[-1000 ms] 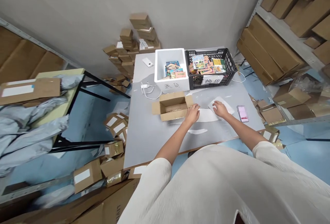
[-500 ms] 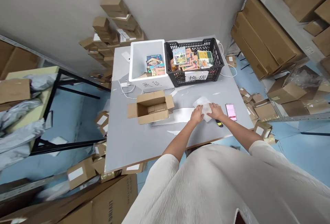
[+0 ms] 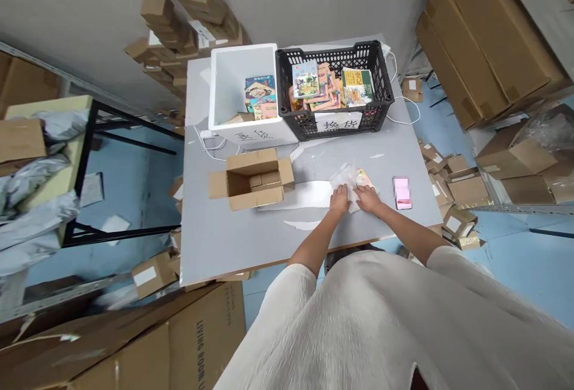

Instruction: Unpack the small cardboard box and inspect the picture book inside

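A thin translucent white wrapping [image 3: 341,176] lies near the table's front edge, with a colourful book [image 3: 364,178] partly showing at its right side. My left hand [image 3: 339,200] is closed on the left part of the wrapping. On the right part, over the book's lower edge, my right hand [image 3: 366,198] grips the wrapping too. To the left stands an open cardboard box [image 3: 255,201] with its flaps spread, beside a white paper strip [image 3: 309,194]. A phone [image 3: 402,192] with a lit pink screen rests to the right of my right hand.
At the table's back stand a white foam box [image 3: 244,55] and a black crate [image 3: 385,85], both holding books. White cables run beside them. Stacked cartons [image 3: 210,7] stand by the wall, and a rack with grey parcels [image 3: 40,216] is at the left.
The colourful book now shows at the wrapping's right side, where only white showed before. The black and yellow object by my right hand is no longer visible. The view has shifted slightly.
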{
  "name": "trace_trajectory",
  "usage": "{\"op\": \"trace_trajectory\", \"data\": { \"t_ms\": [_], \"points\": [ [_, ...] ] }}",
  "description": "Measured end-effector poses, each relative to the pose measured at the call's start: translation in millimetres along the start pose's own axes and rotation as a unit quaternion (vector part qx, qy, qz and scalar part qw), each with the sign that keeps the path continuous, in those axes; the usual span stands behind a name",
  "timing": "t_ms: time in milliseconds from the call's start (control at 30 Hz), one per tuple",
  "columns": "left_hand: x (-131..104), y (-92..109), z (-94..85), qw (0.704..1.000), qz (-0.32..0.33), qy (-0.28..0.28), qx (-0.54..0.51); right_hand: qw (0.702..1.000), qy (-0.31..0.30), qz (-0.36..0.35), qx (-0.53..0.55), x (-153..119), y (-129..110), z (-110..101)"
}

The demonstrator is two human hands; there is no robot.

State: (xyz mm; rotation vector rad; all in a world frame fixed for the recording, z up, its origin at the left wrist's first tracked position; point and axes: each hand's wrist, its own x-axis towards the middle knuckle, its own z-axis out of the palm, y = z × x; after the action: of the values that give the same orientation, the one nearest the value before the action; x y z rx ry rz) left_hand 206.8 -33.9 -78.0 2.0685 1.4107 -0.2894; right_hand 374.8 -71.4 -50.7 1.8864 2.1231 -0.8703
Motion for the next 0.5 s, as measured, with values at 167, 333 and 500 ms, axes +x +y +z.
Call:
{"op": "trace_trajectory", "data": {
  "t_ms": [167,333,500],
  "points": [
    [6,1,3.5,1.000,0.001,0.029,-0.001,1.000,0.004,-0.002,-0.005,-2,-3,-1],
    [16,-1,-1.3,1.000,0.015,0.008,-0.009,1.000,0.009,0.013,-0.007,-3,-9,1],
    [19,2,-6.9,1.000,0.016,-0.004,0.008,0.999,0.010,0.029,0.008,-3,-13,1]
  ]
}}
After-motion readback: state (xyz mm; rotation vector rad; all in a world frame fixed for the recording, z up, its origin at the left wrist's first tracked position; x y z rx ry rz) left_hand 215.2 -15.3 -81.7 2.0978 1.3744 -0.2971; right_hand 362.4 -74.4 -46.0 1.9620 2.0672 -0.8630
